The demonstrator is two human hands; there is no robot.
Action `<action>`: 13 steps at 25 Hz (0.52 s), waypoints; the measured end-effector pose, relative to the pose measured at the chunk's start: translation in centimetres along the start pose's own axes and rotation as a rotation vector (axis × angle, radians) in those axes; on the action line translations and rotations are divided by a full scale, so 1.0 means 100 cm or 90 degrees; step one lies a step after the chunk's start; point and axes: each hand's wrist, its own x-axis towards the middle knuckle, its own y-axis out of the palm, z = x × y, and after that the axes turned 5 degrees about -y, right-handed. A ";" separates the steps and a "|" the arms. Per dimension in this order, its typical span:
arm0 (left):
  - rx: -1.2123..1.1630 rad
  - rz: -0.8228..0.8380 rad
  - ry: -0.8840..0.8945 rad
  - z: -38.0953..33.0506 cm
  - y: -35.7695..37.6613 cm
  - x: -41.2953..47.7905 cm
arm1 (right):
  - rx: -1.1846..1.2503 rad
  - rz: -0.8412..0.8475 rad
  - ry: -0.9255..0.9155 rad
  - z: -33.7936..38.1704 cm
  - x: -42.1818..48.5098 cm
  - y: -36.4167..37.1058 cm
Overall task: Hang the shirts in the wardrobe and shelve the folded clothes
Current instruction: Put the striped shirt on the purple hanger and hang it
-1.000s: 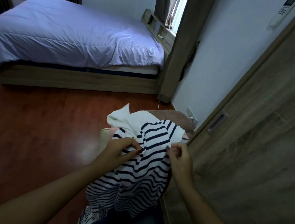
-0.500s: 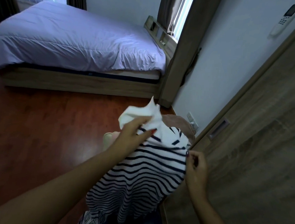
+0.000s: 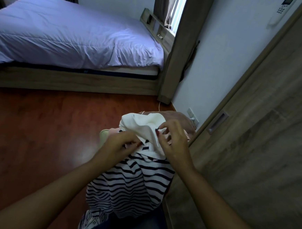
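Observation:
A white shirt with dark stripes hangs in front of me, its plain white collar end bunched at the top. My left hand pinches the fabric at the left of that white part. My right hand grips the white fabric from the right, fingertips on its upper fold. Beneath the shirt lies a pile of other clothes: a brown garment, something pink, and a patterned cloth. The closed wooden wardrobe door with a recessed handle stands directly to the right.
A bed with a lilac duvet on a low wooden frame fills the far left. Red-brown wood floor lies between it and me. A wall socket sits low on the white wall, and a remote holder hangs high.
My right hand has moved up and left from the shirt's right edge onto the white top fold. My left hand has dropped lower on the fabric, and the collar end has flopped over.

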 end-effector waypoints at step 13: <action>0.024 0.072 -0.037 0.041 -0.016 0.060 | 0.004 -0.088 0.305 -0.036 0.000 -0.004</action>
